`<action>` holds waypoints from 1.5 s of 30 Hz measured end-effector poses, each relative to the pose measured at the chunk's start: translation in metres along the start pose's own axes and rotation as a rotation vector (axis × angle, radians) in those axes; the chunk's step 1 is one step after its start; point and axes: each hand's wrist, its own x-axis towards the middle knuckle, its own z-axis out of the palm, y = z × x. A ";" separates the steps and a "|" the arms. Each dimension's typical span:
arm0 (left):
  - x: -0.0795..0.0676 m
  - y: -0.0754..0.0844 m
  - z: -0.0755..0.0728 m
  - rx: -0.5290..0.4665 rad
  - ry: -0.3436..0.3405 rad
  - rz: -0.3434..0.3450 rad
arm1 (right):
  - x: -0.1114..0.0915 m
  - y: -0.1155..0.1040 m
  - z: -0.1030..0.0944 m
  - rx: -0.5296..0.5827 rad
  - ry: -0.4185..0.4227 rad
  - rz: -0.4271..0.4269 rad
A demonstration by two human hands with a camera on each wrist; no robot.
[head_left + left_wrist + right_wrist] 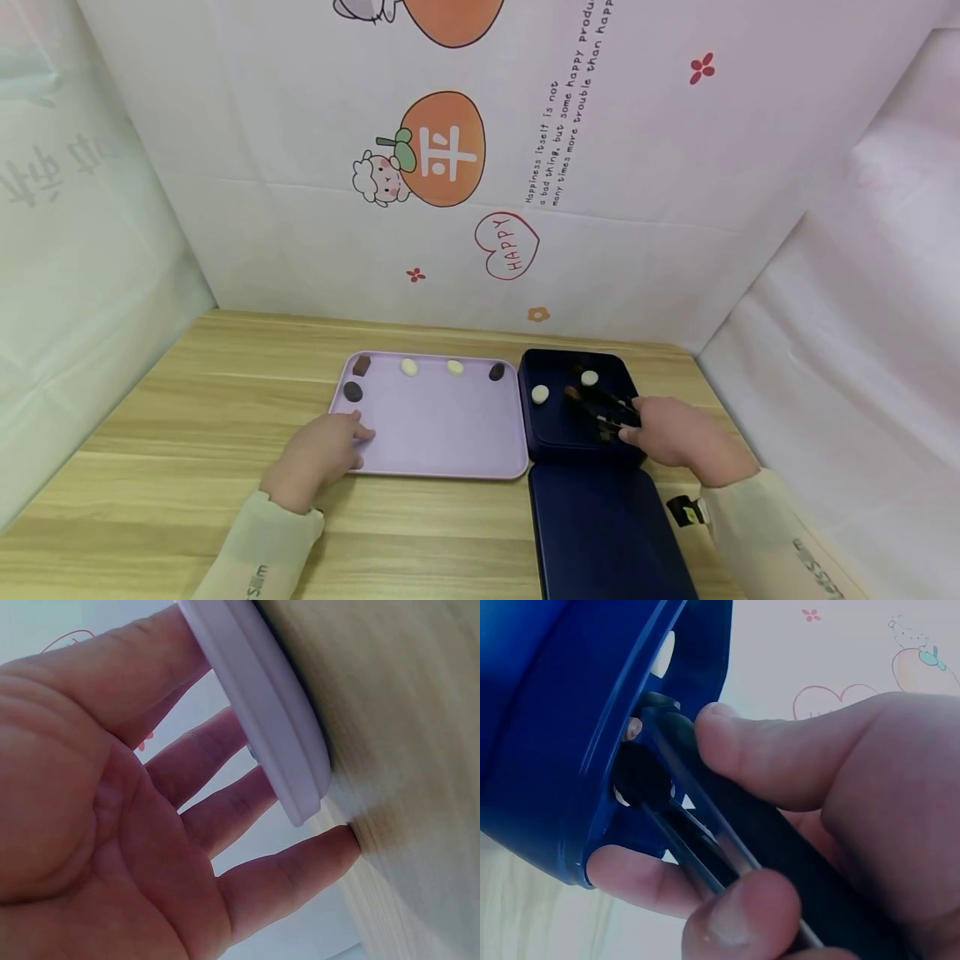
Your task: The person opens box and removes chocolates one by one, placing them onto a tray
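Observation:
My right hand (671, 429) grips black tongs (742, 817) over the navy box (581, 454). The tongs' tips reach inside, at a small brown piece (572, 392); whether they clasp it I cannot tell. Two white oval pieces (540, 394) lie in the box too. At the left edge of the lilac tray (450, 433), my left hand (322, 450) rests with its fingers extended across the rim, the little finger touching the table. Along the tray's far side are a brown block (362, 365), two cream ovals (408, 367) and two dark ovals (353, 392).
A navy lid (607, 533) lies flat on the wooden table (420, 533), directly in front of the box. Tray and box stand side by side. Behind them rises a printed white cloth (315, 233), with more white cloth at both sides.

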 end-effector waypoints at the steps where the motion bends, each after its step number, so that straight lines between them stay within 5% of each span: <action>1: 0.000 0.000 0.000 0.001 0.000 0.000 | 0.001 0.001 0.001 0.005 -0.002 -0.002; 25: 0.000 -0.001 0.003 -0.003 0.003 -0.014 | -0.017 -0.005 -0.016 0.008 0.068 0.040; 45: 0.000 0.001 0.003 0.001 0.004 -0.019 | -0.009 -0.057 -0.010 0.180 0.139 -0.025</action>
